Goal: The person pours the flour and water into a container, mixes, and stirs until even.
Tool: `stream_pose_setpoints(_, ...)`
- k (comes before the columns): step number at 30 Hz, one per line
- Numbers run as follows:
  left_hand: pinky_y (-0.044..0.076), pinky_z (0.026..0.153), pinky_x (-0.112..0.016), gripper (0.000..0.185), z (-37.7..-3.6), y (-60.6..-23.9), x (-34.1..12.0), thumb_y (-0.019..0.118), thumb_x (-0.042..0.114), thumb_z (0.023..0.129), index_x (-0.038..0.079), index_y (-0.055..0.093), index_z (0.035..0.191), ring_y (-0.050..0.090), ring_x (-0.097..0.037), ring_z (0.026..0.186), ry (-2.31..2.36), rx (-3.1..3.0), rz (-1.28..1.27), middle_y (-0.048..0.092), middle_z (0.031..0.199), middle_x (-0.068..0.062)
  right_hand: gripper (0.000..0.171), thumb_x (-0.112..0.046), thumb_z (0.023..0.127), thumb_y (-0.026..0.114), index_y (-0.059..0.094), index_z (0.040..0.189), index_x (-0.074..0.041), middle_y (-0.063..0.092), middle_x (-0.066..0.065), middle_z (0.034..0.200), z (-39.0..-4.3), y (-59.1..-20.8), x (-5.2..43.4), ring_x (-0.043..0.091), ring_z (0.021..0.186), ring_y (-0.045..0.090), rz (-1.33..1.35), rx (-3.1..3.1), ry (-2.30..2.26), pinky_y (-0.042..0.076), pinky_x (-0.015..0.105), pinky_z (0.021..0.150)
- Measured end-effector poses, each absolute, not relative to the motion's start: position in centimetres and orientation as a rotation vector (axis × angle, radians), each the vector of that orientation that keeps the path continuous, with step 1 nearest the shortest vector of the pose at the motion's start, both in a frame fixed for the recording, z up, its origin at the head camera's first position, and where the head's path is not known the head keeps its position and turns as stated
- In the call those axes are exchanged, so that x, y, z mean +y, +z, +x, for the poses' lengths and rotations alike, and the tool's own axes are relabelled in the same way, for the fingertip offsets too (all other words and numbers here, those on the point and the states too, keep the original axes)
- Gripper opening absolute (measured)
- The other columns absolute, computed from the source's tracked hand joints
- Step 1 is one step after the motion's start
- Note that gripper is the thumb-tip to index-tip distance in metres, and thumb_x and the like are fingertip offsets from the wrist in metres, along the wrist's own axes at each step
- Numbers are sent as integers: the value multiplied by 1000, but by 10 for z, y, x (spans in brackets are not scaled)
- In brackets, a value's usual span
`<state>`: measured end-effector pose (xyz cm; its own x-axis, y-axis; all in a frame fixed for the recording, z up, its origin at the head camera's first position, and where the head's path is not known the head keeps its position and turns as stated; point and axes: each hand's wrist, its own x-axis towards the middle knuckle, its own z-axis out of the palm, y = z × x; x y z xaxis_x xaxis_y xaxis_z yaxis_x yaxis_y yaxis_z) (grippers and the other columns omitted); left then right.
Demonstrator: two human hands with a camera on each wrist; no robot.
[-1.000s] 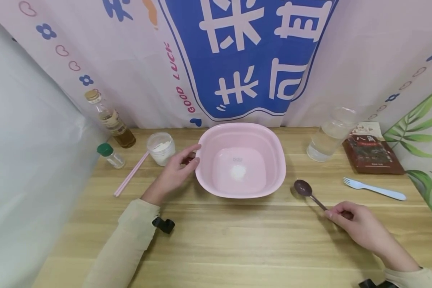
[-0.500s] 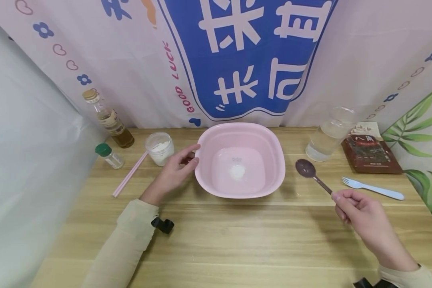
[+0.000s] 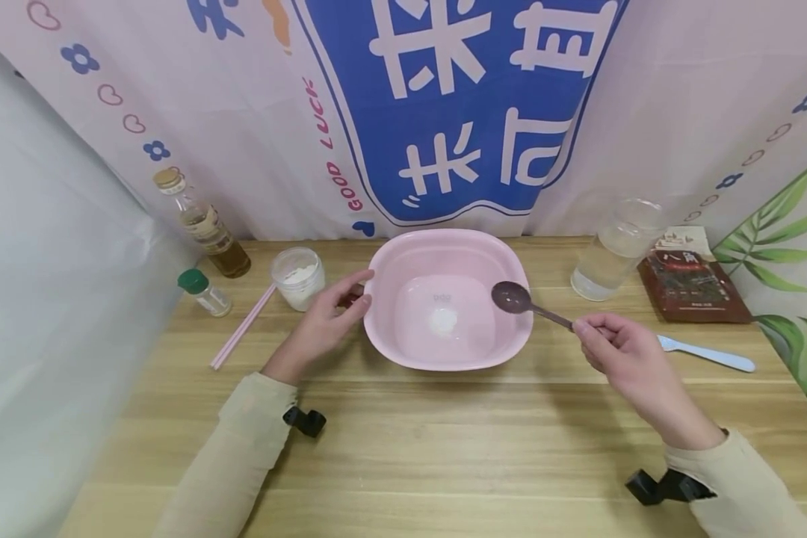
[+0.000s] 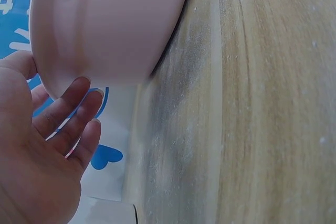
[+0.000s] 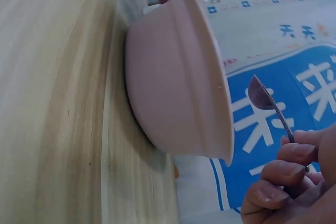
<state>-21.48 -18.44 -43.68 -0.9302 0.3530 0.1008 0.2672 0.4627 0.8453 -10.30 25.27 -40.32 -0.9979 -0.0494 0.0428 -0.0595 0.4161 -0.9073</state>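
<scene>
i've got the r hand (image 3: 622, 355) curled snugly round the handle of a dark brown spoon (image 3: 512, 297), its head held just above the r rim of the pink basin (image 3: 447, 360), mid-table. l hand (image 3: 326, 317) is loosely spread, fingertips touching the basin's l side. on the table (image 3: 403, 456) i also see, to the l, pink chopsticks (image 3: 243, 326) & a jar w/ white powder (image 3: 299, 279); to the r, a blue fork (image 3: 711, 354).

Spoon (image 3: 511, 297) over basin (image 3: 430, 258) (jar (image 3: 299, 278) left)

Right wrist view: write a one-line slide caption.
A right hand holds a dark spoon clear above the rim of a pink basin, a printed cloth behind.
</scene>
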Motion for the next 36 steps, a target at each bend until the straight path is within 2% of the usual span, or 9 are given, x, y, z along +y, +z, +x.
stream_pose_setpoints(2,58,92,-47,50,-215,-437,-185,60,21,111,10,53,159,65,-29,107,1486,2608,556,72,123,-19,30,-26,113,59,69,113,2,49,-7,66,-109,-400,247,9,54,41,120,-2703,1555,34,32,46)
stream_pose_setpoints(5,58,92,-47,50,-215,-437,-184,60,21,111,10,53,159,65,-30,107,1493,2602,557,72,123,-19,28,-29,110,65,75,110,-4,53,-5,67,-118,-396,240,8,55,43,161,-2755,1331,36,30,47)
stream_pose_setpoints(9,58,92,-46,50,-214,-436,-184,60,21,111,10,52,159,65,-30,107,1490,2598,551,72,124,-19,18,-25,106,72,79,102,-8,59,0,70,-131,-391,229,9,59,48,262,-2743,1155,41,27,51)
stream_pose_setpoints(14,58,93,-46,51,-214,-436,-185,60,20,111,9,52,159,65,-30,108,1488,2606,557,72,124,-20,18,-22,104,75,81,105,-5,66,2,73,-147,-383,216,11,63,52,357,-2761,1092,42,24,53)
stream_pose_setpoints(18,58,91,-39,50,-214,-436,-186,61,19,110,9,53,159,66,-29,106,1494,2611,563,73,123,-19,16,-19,104,75,82,103,-5,69,2,79,-158,-380,206,14,73,55,472,-2794,1026,46,24,61)
stream_pose_setpoints(22,57,87,-30,50,-215,-437,-186,61,18,110,8,54,158,66,-28,104,1497,2617,567,73,121,-19,12,-14,104,73,82,99,-7,69,-3,78,-167,-376,197,16,82,57,651,-2834,918,49,30,73)
stream_pose_setpoints(28,56,86,-26,49,-216,-439,-187,61,19,110,9,54,158,66,-27,103,1486,2621,558,73,121,-18,11,-8,102,72,83,104,-8,74,-9,84,-174,-376,185,18,95,65,903,-2929,863,44,42,93)
stream_pose_setpoints(36,57,86,-26,50,-214,-437,-187,60,21,110,10,54,158,66,-27,103,1476,2618,548,73,122,-18,14,-9,103,71,83,109,-8,79,-8,92,-183,-386,173,20,97,66,931,-2920,878,35,42,93)
